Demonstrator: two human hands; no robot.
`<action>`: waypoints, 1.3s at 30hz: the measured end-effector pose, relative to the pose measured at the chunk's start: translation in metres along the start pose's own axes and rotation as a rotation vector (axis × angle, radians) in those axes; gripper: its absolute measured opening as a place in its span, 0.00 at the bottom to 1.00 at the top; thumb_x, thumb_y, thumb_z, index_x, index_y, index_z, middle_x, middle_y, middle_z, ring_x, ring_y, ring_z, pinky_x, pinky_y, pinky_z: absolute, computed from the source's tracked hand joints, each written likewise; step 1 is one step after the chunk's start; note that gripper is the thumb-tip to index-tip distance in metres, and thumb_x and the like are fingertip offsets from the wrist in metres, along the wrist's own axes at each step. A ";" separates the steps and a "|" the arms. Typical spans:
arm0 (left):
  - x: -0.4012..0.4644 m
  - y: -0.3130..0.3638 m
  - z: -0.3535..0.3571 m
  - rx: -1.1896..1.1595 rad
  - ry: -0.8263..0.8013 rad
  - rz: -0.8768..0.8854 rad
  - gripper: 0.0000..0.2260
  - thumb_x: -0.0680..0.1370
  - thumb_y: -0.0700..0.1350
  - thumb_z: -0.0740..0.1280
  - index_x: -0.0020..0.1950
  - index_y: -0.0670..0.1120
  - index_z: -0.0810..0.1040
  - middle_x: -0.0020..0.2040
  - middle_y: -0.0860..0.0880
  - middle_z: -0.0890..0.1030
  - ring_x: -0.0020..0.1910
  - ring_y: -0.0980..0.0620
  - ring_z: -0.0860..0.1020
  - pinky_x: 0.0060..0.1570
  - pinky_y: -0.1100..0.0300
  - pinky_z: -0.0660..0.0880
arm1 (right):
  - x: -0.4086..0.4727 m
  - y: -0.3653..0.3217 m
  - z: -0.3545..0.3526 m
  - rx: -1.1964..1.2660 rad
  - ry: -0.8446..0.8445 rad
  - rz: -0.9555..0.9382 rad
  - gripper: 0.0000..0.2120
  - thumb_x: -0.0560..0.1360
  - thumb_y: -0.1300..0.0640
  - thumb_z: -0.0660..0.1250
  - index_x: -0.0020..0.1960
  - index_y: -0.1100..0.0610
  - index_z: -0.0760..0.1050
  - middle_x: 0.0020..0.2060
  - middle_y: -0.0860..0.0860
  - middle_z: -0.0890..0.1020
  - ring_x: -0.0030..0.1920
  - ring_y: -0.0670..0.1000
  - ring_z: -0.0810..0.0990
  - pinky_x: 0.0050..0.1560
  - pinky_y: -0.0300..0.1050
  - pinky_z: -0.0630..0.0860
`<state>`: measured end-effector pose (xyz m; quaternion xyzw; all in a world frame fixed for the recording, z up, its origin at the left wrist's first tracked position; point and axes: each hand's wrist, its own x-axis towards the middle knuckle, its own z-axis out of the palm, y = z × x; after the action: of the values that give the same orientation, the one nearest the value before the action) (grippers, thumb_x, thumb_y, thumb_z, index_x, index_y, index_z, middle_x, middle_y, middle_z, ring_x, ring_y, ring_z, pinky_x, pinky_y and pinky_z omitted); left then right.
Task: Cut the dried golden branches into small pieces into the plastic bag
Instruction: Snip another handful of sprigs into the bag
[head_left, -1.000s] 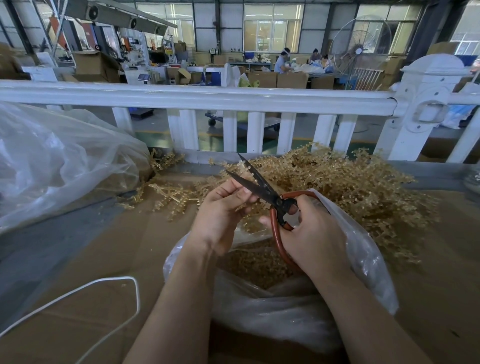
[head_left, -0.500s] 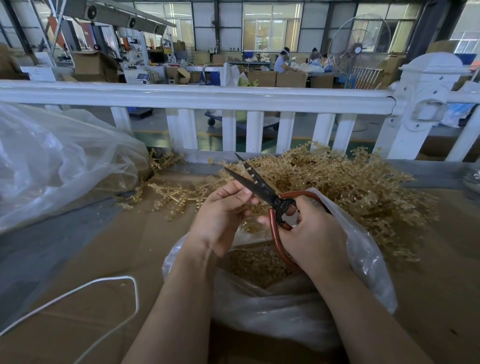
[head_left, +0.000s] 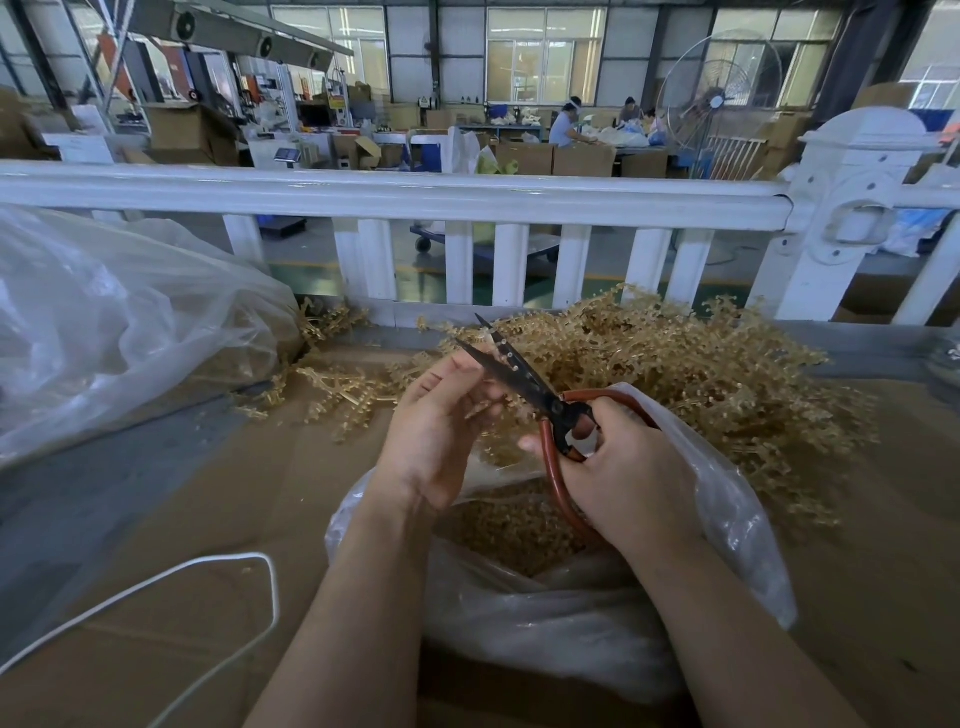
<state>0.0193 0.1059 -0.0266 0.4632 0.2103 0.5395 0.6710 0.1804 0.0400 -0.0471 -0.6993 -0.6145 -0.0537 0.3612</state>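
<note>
Two hands, one pair of scissors, one open bag under them.

Your right hand curls its fingers round the red handles of the scissors, whose two dark blades stand slightly parted and point to the far left. Your left hand pinches one small golden sprig just beside the blades, above the mouth of the plastic bag, which holds a layer of cut pieces. One big heap of dried golden branches lies just beyond, at the white fence. A second, larger clear bag sits at the far left, and one white cord loops across the near-left cardboard.
</note>
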 end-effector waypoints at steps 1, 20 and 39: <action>0.000 0.000 -0.001 0.011 0.014 0.019 0.03 0.73 0.42 0.68 0.43 0.45 0.81 0.37 0.49 0.80 0.36 0.56 0.75 0.43 0.61 0.72 | 0.000 0.000 0.000 0.009 0.008 -0.007 0.25 0.67 0.26 0.64 0.37 0.48 0.67 0.29 0.41 0.71 0.29 0.38 0.67 0.29 0.31 0.58; -0.001 -0.002 0.007 0.082 0.000 0.072 0.13 0.81 0.31 0.60 0.42 0.42 0.79 0.34 0.47 0.77 0.36 0.53 0.74 0.40 0.63 0.74 | -0.002 0.004 0.003 0.043 0.030 -0.043 0.29 0.64 0.21 0.54 0.38 0.47 0.69 0.31 0.40 0.75 0.31 0.40 0.71 0.30 0.31 0.63; 0.000 -0.006 0.007 0.174 -0.031 0.073 0.06 0.81 0.32 0.60 0.51 0.36 0.76 0.40 0.44 0.77 0.39 0.52 0.75 0.45 0.61 0.75 | -0.001 0.000 0.001 0.035 0.080 -0.039 0.27 0.65 0.22 0.56 0.37 0.46 0.64 0.27 0.39 0.67 0.27 0.37 0.64 0.26 0.33 0.56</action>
<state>0.0274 0.1034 -0.0282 0.5354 0.2287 0.5361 0.6112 0.1802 0.0393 -0.0484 -0.6779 -0.6140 -0.0781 0.3966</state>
